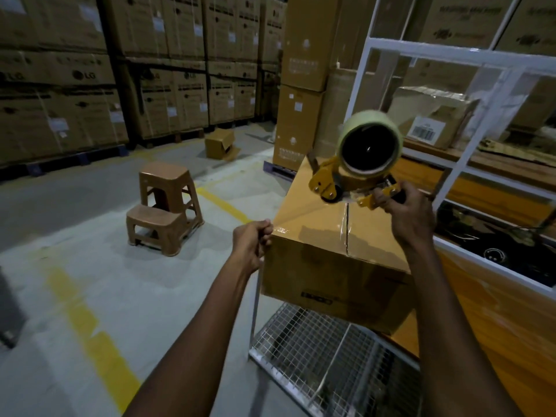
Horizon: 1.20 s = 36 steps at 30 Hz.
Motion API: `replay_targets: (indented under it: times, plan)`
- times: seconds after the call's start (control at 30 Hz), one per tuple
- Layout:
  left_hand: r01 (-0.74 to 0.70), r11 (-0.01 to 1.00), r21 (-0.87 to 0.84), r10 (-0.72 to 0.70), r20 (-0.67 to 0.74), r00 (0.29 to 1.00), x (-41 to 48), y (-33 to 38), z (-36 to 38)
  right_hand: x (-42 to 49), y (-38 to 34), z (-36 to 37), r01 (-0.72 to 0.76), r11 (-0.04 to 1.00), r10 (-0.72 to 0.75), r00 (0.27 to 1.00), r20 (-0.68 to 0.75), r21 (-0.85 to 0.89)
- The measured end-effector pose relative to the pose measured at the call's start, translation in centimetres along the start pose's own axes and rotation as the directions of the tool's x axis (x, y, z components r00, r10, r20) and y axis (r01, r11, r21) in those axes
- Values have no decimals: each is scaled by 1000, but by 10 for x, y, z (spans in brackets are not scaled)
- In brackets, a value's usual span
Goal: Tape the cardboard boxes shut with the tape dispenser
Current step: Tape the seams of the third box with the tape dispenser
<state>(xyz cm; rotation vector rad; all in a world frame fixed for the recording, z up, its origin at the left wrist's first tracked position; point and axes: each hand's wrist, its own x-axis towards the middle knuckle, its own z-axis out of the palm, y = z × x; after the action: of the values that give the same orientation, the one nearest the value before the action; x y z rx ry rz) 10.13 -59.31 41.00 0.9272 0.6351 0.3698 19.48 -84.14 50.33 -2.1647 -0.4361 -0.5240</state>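
- Cardboard box (325, 254) sits on the wire-mesh shelf (310, 353) of a white rack, its flaps down and meeting at a centre seam.
- Right hand (410, 215) is wrapped round the handle of the yellow tape dispenser (358, 164). The roll is tipped up towards the onlooker, and the roller end is low over the far part of the box top.
- Left hand (251, 245) has its fingers curled at the near left top corner of the box, steadying it. Whether it also pinches a tape end there I cannot tell.
- Clear tape glints over the seam where it turns down the front face. A glossy band also seems to run across the top towards the left corner.
- Judgement: a strip is being laid or finished, and the dispenser has not yet been cut free.
- The next move likely calls for keeping the roller pressed flat, pulling over the edge, then tilting the blade to sever. The left hand has to keep the box from sliding on the mesh.
- Elsewhere: two brown plastic stools (168, 206), an open carton (219, 144) on the floor, and walls of stacked cartons behind.
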Motion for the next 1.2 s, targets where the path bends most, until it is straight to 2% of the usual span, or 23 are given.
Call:
replay_targets:
  times: [0.1, 0.27, 0.57, 0.93, 1.07, 1.2]
  plan:
    - [-66, 993, 94, 70, -41, 997, 12, 11, -14, -13, 13, 13, -8, 999, 10, 998, 54, -35]
    - [-80, 976, 202, 98, -84, 992, 30, 7, -29, -19, 30, 37, -12, 995, 26, 990, 137, -103]
    - [-99, 967, 236, 124, -92, 988, 56, 2, -40, -24, 25, 52, -1, 980, 31, 988, 151, -199]
    - [-72, 965, 252, 92, -67, 994, 62, -22, -44, -30, 34, 52, 9, 967, 35, 985, 170, -256]
    - [-45, 950, 310, 48, -2, 999, 60, -31, -44, -32, 43, 51, 49, 940, 34, 971, 236, -337]
    - [-118, 879, 463, 70, 120, 990, 56, -32, -40, -34, 48, 51, 88, 923, 16, 964, 266, -376]
